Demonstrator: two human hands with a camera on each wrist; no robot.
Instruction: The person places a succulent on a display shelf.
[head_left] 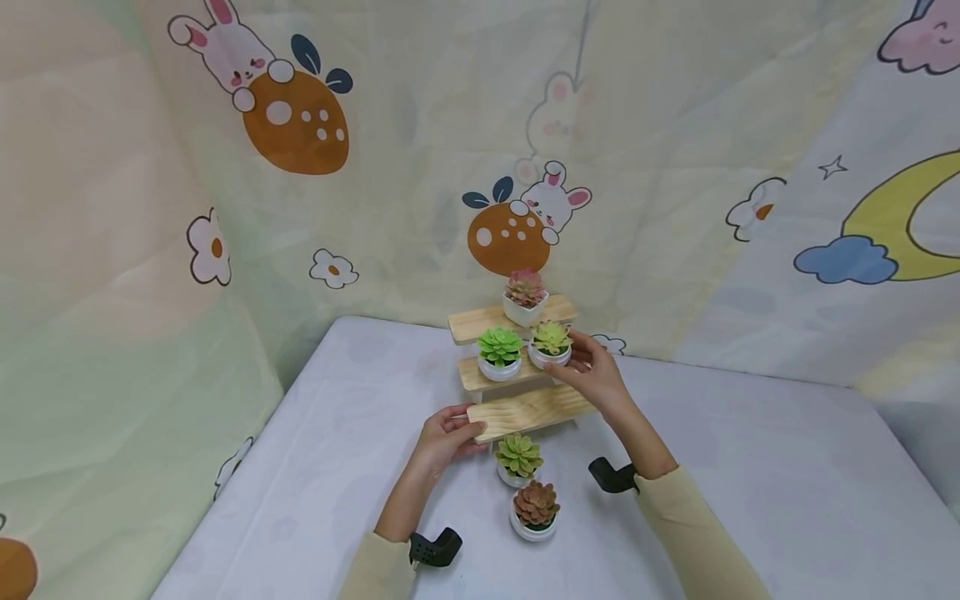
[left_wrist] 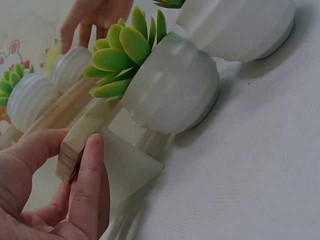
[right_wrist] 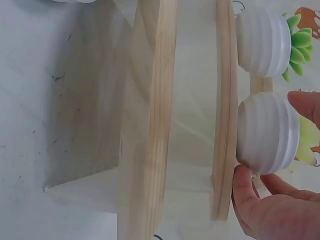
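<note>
While the right hand [head_left: 592, 371] curls its fingers [right_wrist: 255, 200] round the yellow-green plant pot [head_left: 551, 344] on the middle step of the little wooden shelf [head_left: 525, 408], the left hand [head_left: 448, 435] pinches the left end of the bottom step [left_wrist: 75, 145] between thumb and fingers to keep the shelf from moving; the pot sits near the right end of that middle step, just beside the bright green plant pot [head_left: 500, 353], and the two look very close, maybe touching; if the right hand slides its pot to the side, it could bump the green one and push it off the step; the pot also sits close to the front edge in the right wrist view, so a small pull could tip it down onto the bottom step; the shelf looks light and thin, so if the left hand lets go or pushes too hard, the whole shelf could wobble, and the pink plant pot [head_left: 525, 297] on the top step could fall; two more pots, a light green one [head_left: 517, 460] and a reddish one [head_left: 535, 510], stand on the table [head_left: 750, 500] just in front of the shelf, near both arms, and a sleeve could knock them over.
</note>
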